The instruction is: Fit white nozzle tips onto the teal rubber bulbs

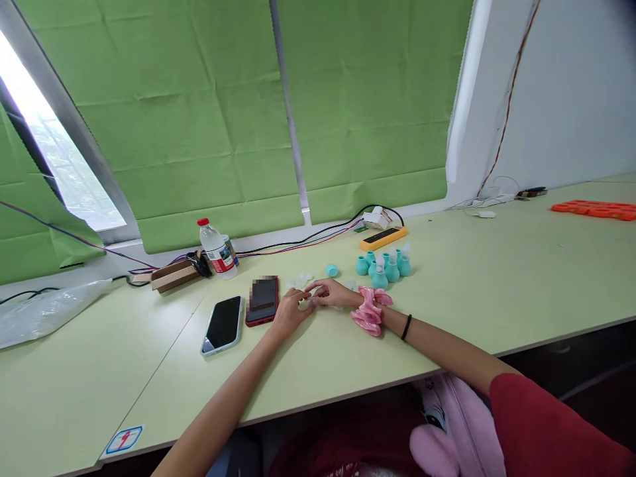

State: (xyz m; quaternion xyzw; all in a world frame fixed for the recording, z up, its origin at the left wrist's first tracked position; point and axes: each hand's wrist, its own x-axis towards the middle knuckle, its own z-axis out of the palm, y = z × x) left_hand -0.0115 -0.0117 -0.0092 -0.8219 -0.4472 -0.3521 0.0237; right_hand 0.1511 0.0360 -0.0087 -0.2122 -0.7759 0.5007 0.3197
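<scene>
Take the red-cased phone (263, 291) as the landmark. Just to its right is the left hand (292, 311), so close to its edge that I cannot tell whether they touch. The right hand (328, 293) comes in farther right of the phone, and the fingertips of both meet over a small translucent piece (313, 301). The fingers are drawn in close around it, but the piece is too small to tell which hand pinches it.

More translucent pieces (299, 281) lie to the right of the phone, just beyond the hands. Past them, also right of the phone, one loose teal bulb (332, 270) lies on its side; well farther right stands a close group of teal bulbs (379, 279), some with translucent tops. Behind that group, to the phone's far right, is a yellow power strip (383, 238).

Left of the phone, a narrow strip of tabletop (318, 371) separates it from a pale-cased phone (222, 324). Beyond and left of the phone stands a red-capped bottle (218, 250). Toward the person, a broad band of tabletop runs from the phone to the near edge, which both forearms cross. Well right of the phone, the surface stretches on to an orange tray (596, 209).
</scene>
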